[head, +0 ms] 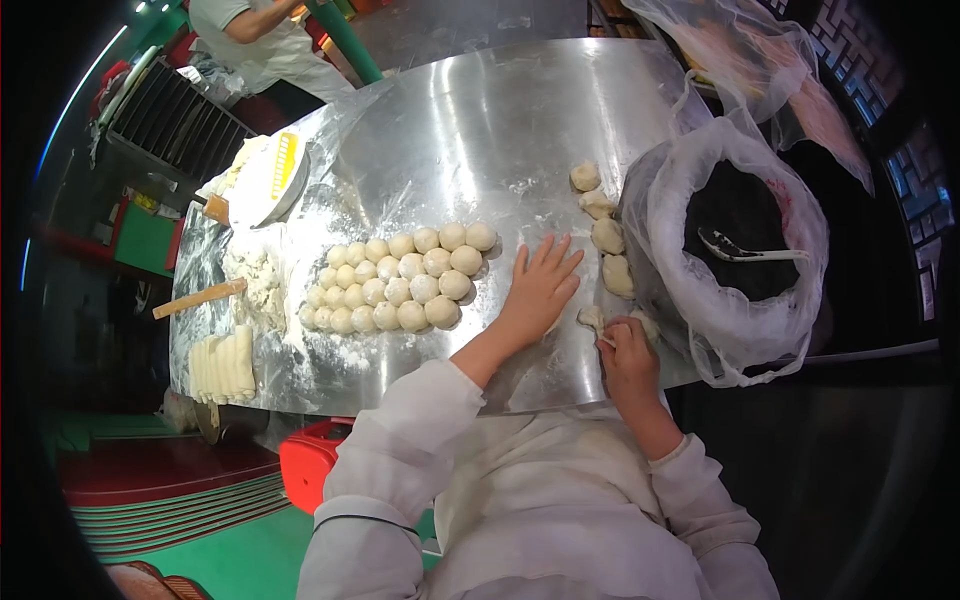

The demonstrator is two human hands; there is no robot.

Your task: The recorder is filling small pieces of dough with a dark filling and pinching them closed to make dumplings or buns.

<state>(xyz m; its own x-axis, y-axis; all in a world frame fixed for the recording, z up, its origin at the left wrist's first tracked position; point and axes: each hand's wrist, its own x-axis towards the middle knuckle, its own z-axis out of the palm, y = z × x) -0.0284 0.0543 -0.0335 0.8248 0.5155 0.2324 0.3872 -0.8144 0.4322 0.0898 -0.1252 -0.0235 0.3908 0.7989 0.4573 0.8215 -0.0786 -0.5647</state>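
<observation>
My left hand point(541, 289) lies palm down with its fingers spread on the steel table point(525, 135); a bit of pale dough shows at its lower edge. Further right, my right hand point(631, 360) has its fingers bent around a small piece of dough point(592, 318) near the table's front edge. Several uneven dough lumps point(607, 236) form a column beyond that hand. To the left of my left hand, many round dough balls point(411, 266) stand in close rows on the floured steel. What lies under the left palm is hidden.
Right of the lumps stands a bag-lined tub point(810, 300) of dark filling with a white spoon point(757, 256). At the left are a wooden-handled tool point(199, 298), loose dough point(259, 277), dough strips point(223, 364) and a round container point(289, 184). A co-worker point(259, 45) stands across the table.
</observation>
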